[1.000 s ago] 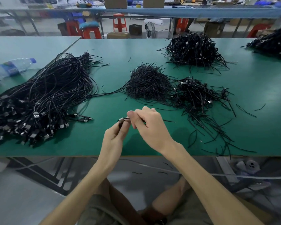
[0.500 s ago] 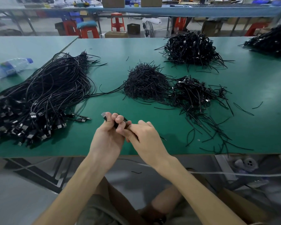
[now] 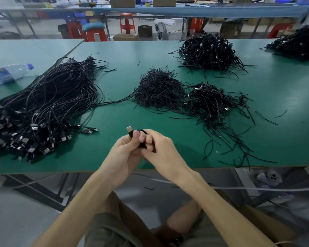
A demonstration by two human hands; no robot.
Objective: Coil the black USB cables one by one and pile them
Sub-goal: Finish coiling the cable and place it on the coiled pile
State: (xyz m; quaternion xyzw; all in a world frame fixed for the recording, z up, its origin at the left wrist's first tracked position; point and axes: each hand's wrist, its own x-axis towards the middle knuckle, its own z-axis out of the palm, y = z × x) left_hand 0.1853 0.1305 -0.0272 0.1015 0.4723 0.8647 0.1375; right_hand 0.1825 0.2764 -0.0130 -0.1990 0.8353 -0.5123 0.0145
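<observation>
Two hands meet over the near edge of the green table (image 3: 125,56), both clamped on one black USB cable (image 3: 142,145). The left hand (image 3: 123,152) has its fingers curled in and its thumb pressed along the cable just under the silver plug (image 3: 129,129), which sticks up past the thumb tip. The right hand (image 3: 164,152) has its fingers bent tight round the bunched black cable, knuckles up, fingertips touching the left thumb. How many turns the cable makes inside the grip cannot be told.

To the left lies a big bundle of loose cables (image 3: 43,107), plugs toward the table edge. Ahead sits a heap of short ties (image 3: 159,90), and touching it on the right a pile of coiled cables (image 3: 210,102). A larger pile (image 3: 209,52) sits farther back. A water bottle (image 3: 9,73) lies at far left.
</observation>
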